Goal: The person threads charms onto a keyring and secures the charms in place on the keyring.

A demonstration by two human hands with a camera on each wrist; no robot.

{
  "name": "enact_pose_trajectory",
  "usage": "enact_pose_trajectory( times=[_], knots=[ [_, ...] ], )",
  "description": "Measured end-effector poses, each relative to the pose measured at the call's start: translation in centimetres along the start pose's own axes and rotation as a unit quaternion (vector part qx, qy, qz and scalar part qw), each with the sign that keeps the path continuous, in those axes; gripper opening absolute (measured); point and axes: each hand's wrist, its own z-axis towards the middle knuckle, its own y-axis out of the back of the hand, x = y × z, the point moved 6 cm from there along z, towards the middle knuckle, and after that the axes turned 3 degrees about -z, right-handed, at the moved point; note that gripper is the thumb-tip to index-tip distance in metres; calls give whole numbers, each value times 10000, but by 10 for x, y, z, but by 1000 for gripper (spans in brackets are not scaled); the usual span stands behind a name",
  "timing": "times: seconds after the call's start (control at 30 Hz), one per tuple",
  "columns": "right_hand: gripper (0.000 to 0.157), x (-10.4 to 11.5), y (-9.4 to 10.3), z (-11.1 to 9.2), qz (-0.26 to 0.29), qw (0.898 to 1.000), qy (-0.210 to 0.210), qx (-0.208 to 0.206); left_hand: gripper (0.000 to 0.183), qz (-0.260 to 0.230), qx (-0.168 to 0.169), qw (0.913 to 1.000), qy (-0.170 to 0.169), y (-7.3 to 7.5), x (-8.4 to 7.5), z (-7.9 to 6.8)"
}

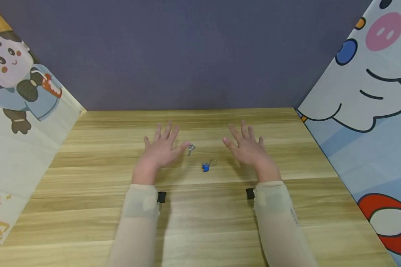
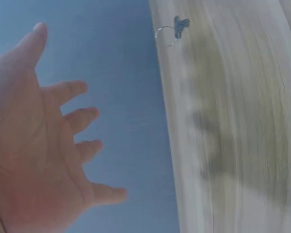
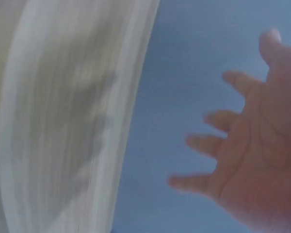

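- While we hold nothing, the blue keyring [image 1: 205, 167] lies midway between the side edges of the tabletop [image 1: 87, 204].
- Left hand [image 1: 160, 151] and right hand [image 1: 250, 151] hover, spread; we're likely pre-grasp.
- Key [image 1: 191, 150], nearer the far edge; lifting either should need a pinch.

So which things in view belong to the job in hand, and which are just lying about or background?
Likely the job's:
small silver metal key, beside the left grip
small blue charm with a thin metal ring, between that and the right grip

Just background:
striped wood-grain tabletop
flat dark blue-grey back panel
cartoon-printed side panels
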Motion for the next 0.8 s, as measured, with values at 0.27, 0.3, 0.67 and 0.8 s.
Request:
enact_pose_trajectory(
  times=[0.27,0.3,0.67,0.8],
  knots=[
    [63,-2,-8,12,1193,9867,800,759,86,96,673,9975,-211,-10,5,13],
    [60,-3,-10,13,1332,9839,867,822,85,42,752,9968,-274,-11,6,16],
    [46,-1,-47,32,1731,9614,1310,1689,72,-1781,1012,9747,-894,-37,28,58],
    [45,3,-53,41,1598,9617,1534,1616,60,-2022,1008,9711,-766,-40,38,68]
  ],
)
